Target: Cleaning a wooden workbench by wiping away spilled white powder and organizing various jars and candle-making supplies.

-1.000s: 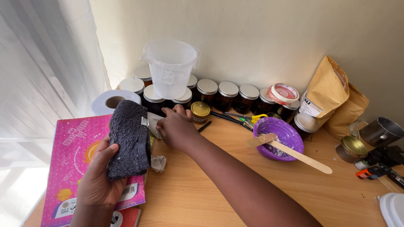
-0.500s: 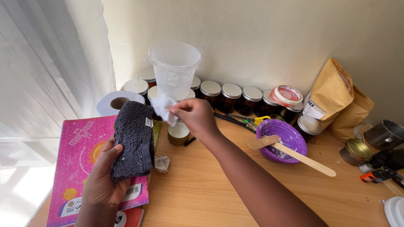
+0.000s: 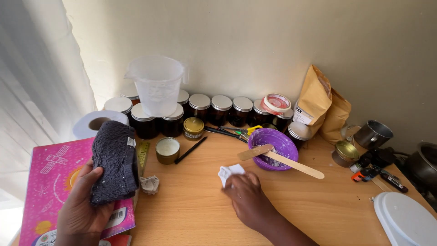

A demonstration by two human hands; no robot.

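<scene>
Right hand (image 3: 248,196) pressed flat on a small white tissue (image 3: 230,172) at the middle of the tabletop (image 3: 318,205), grip closed down on it with fingers together. Left hand (image 3: 84,205) at 8 o'clock, grip clamped around a dark knitted cloth (image 3: 114,159) held upright above a pink book (image 3: 50,177).

Just at 2 o'clock from the tissue: a purple bowl (image 3: 284,143) with a wooden stick (image 3: 291,165) resting across its rim and jutting out over the tabletop. Likely risk: a wipe swept that way catching the stick's free end, levering it out and flicking the bowl's contents onto the wood.

At 11 o'clock from the tissue, an open tin (image 3: 167,150) of pale wax and a black pen (image 3: 191,150) lying loose; easily nudged or rolled by a broad sweep. Behind, a clear jug (image 3: 157,89) perched on jar lids (image 3: 141,111), top-heavy and apt to topple if the row gets bumped. Thin tissue also liable to tear or smear under pressure. Crumpled scrap (image 3: 149,184) near the book.
</scene>
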